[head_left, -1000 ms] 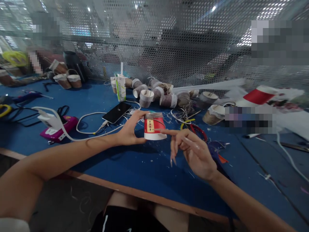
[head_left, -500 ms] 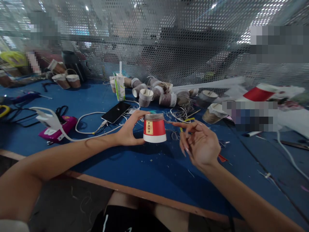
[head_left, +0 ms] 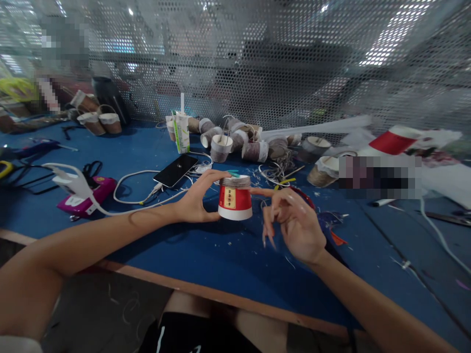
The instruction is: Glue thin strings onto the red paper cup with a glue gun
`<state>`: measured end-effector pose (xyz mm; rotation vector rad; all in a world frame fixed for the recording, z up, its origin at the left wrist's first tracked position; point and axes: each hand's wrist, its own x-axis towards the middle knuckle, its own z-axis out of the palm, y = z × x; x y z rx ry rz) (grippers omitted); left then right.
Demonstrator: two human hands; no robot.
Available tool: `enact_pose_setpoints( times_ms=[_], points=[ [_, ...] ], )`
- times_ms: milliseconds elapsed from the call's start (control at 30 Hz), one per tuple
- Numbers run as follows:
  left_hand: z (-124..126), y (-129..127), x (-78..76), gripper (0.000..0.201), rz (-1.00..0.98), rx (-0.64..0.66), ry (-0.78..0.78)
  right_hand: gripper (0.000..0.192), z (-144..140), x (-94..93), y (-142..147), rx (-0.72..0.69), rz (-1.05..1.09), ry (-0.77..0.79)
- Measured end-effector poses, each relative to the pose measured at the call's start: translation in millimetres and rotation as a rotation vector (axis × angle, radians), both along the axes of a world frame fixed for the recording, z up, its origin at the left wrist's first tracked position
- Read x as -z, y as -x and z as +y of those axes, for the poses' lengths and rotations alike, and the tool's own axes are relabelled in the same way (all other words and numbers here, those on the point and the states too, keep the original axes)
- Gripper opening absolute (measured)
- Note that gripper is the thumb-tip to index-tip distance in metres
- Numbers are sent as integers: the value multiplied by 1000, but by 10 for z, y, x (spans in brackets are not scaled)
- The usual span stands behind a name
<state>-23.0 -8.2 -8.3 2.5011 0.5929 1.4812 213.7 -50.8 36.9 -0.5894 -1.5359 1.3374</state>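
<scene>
My left hand (head_left: 196, 198) is closed on a red and white paper cup (head_left: 241, 200), fingers over its top and thumb under its lower rim. The cup is upside down in the air above the table, and a yellow label with dark characters faces me. Grey-brown twine (head_left: 235, 182) is wound in a band round its narrow upper end. On the cup's right, my right hand (head_left: 296, 223) stretches its index finger to the side just below the band, its other fingers curled and slightly blurred. The strand running to these fingers is hardly visible.
A phone (head_left: 175, 170) on a white cable lies behind my left hand. Further back are several twine-wrapped cups (head_left: 221, 148) and a drink carton (head_left: 181, 132). On the left sits a purple power strip (head_left: 86, 196); dark-blue-handled scissors (head_left: 331, 220) lie on the right. A perforated metal screen (head_left: 221, 59) closes off the back.
My right hand has moved left and slightly down, bringing its index finger to the cup's side. The scissors behind it now show more. The cup has tilted a little in my left hand.
</scene>
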Motion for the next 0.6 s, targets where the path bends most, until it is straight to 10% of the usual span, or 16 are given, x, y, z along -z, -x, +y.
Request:
enact_pose_setpoints(
  times_ms=[200, 467, 600],
  points=[
    [-11, 0, -11, 75, 22, -30, -19, 30, 67, -9, -48, 226, 123, -63],
    [-22, -5, 13, 80, 76, -105, -16, 22, -74, 89, -18, -116, -338, -349],
    [-30, -10, 3, 79, 49, -94, -40, 21, -43, 113, -18, -55, -338, -299]
  ],
)
